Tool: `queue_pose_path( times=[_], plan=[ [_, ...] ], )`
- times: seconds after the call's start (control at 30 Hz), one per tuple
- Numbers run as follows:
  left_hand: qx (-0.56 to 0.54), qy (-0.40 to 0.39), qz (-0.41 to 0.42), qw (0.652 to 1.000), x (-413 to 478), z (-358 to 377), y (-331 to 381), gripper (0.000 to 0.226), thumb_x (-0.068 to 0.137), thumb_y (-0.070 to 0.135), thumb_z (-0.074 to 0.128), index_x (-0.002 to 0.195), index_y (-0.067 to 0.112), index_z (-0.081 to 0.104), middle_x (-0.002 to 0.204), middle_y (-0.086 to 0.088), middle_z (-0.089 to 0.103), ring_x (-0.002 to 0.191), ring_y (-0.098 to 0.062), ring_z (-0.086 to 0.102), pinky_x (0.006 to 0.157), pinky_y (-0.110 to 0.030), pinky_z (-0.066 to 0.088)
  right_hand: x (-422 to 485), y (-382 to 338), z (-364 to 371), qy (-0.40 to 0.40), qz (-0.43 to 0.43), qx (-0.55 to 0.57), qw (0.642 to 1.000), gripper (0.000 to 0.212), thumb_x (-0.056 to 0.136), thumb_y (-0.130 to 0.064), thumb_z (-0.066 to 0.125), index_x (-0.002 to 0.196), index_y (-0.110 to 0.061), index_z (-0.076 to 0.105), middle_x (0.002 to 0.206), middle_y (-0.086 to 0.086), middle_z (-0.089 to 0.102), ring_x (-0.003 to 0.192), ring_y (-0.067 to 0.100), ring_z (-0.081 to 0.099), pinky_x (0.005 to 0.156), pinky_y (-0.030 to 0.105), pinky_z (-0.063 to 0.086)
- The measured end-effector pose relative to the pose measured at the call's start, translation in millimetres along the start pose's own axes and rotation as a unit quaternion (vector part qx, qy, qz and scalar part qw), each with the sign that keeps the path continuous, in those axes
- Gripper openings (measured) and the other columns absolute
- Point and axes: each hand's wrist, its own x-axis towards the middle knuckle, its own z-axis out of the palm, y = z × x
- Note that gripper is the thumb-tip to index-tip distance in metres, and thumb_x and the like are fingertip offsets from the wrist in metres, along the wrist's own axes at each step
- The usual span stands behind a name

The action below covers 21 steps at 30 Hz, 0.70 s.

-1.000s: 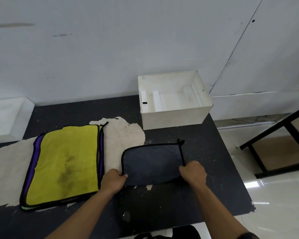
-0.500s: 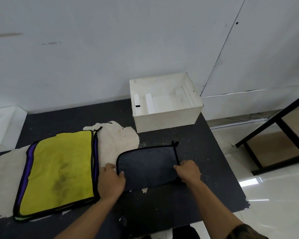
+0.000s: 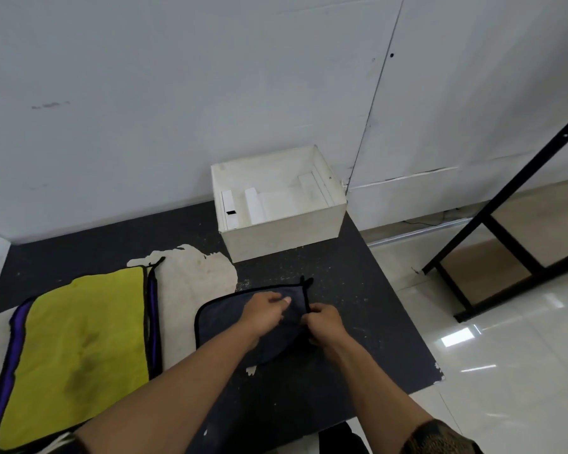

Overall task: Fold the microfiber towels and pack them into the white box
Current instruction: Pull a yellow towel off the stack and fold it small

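Both hands meet over the dark navy microfiber towel [image 3: 223,326], which lies flat on the worn black worktop [image 3: 358,322] directly under them. The right hand [image 3: 325,326] pinches the towel's black-trimmed right edge. The left hand [image 3: 266,314] rests on the cloth just beside it, thumb out and fingers bent; whether it grips the fabric cannot be told. Beyond the hands stands the open white cardboard box [image 3: 276,237]. Left of the left hand lies a yellow purple-edged towel [image 3: 79,339].

The black table [image 3: 358,322] is being viewed from close above by a head-worn camera pointed forward and down.
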Motion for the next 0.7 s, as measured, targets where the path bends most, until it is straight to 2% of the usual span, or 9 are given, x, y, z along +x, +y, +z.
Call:
queue_pose_path(
  times=[0.07, 0.17, 0.2, 0.27, 0.33, 0.43, 0.5, 0.6, 0.7],
  plan=[
    [-0.063, -0.028, -0.031, 0.997, 1, 2, 4, 0.04, 0.095, 0.038, 0.058, 0.125, 0.012, 0.058, 0.115, -0.006, 0.063, 0.099, -0.02, 0.065, 0.09, -0.036, 0.054, -5, -4, 1, -0.025, -0.021, 0.016, 0.999, 0.054, 0.084, -0.007, 0.057, 0.136, -0.019, 0.051, 0.098, -0.001, 0.065, 0.079, 0.015, 0.062, 0.05, 0.024, 0.046],
    [-0.137, -0.025, -0.057, 0.989, 1, 2, 11, 0.031, 0.091, 0.046, 0.062, 0.099, 0.015, 0.063, 0.099, -0.002, 0.067, 0.094, -0.021, 0.067, 0.081, -0.033, 0.055, -14, -10, 8, -0.064, -0.089, -0.007, 0.994, 0.059, 0.082, -0.005, 0.054, 0.137, -0.025, 0.051, 0.112, -0.005, 0.065, 0.088, 0.016, 0.066, 0.057, 0.028, 0.054],
    [-0.148, -0.014, -0.062, 0.987, 1, 0, 12, 0.032, 0.088, 0.047, 0.065, 0.094, 0.016, 0.066, 0.095, -0.001, 0.069, 0.092, -0.02, 0.069, 0.079, -0.034, 0.057, -16, -12, 11, -0.069, -0.121, -0.044, 0.989, 0.058, 0.081, -0.005, 0.054, 0.134, -0.028, 0.053, 0.116, -0.004, 0.065, 0.092, 0.017, 0.066, 0.066, 0.032, 0.057],
    [-0.171, 0.006, -0.075, 0.982, 3, -5, 14, 0.035, 0.083, 0.046, 0.072, 0.096, 0.014, 0.069, 0.094, -0.004, 0.072, 0.089, -0.022, 0.071, 0.077, -0.035, 0.059, -21, -14, 16, -0.067, -0.188, -0.167, 0.966, 0.06, 0.081, -0.007, 0.054, 0.135, -0.032, 0.051, 0.124, -0.002, 0.058, 0.104, 0.02, 0.062, 0.085, 0.034, 0.054],
    [-0.192, 0.022, -0.094, 0.977, 4, -12, 12, 0.034, 0.08, 0.036, 0.077, 0.099, 0.01, 0.068, 0.096, -0.008, 0.073, 0.089, -0.025, 0.07, 0.074, -0.036, 0.059, -26, -14, 22, -0.068, -0.242, -0.281, 0.926, 0.062, 0.082, -0.01, 0.056, 0.14, -0.03, 0.046, 0.13, 0.0, 0.045, 0.112, 0.024, 0.056, 0.092, 0.032, 0.048],
    [-0.198, 0.056, -0.12, 0.971, 8, -23, 6, 0.021, 0.079, 0.014, 0.076, 0.096, 0.004, 0.069, 0.096, -0.015, 0.072, 0.088, -0.029, 0.069, 0.078, -0.042, 0.059, -33, -12, 35, -0.095, -0.306, -0.366, 0.874, 0.061, 0.083, -0.015, 0.06, 0.14, -0.027, 0.042, 0.138, -0.002, 0.035, 0.111, 0.026, 0.053, 0.092, 0.037, 0.05],
    [-0.179, 0.093, -0.129, 0.971, 10, -29, -2, 0.016, 0.078, 0.006, 0.072, 0.093, 0.003, 0.068, 0.093, -0.017, 0.071, 0.087, -0.03, 0.068, 0.08, -0.045, 0.059, -37, -8, 43, -0.079, -0.339, -0.385, 0.855, 0.06, 0.083, -0.018, 0.062, 0.139, -0.026, 0.04, 0.138, -0.004, 0.033, 0.106, 0.026, 0.056, 0.087, 0.039, 0.052],
    [-0.116, 0.161, -0.114, 0.973, 11, -38, -12, 0.01, 0.081, 0.005, 0.065, 0.091, 0.004, 0.066, 0.092, -0.019, 0.067, 0.086, -0.031, 0.064, 0.075, -0.039, 0.056, -45, 1, 53, 0.016, -0.373, -0.362, 0.854, 0.048, 0.084, -0.027, 0.067, 0.123, -0.026, 0.039, 0.125, -0.005, 0.04, 0.094, 0.02, 0.059, 0.077, 0.036, 0.054],
    [-0.114, 0.159, -0.08, 0.977, 7, -45, -19, 0.007, 0.087, 0.008, 0.061, 0.084, 0.006, 0.067, 0.083, -0.016, 0.067, 0.077, -0.029, 0.061, 0.065, -0.036, 0.047, -45, 11, 58, 0.063, -0.378, -0.349, 0.855, 0.04, 0.082, -0.035, 0.069, 0.107, -0.029, 0.038, 0.112, -0.007, 0.044, 0.091, 0.013, 0.053, 0.073, 0.03, 0.051]
  ],
)
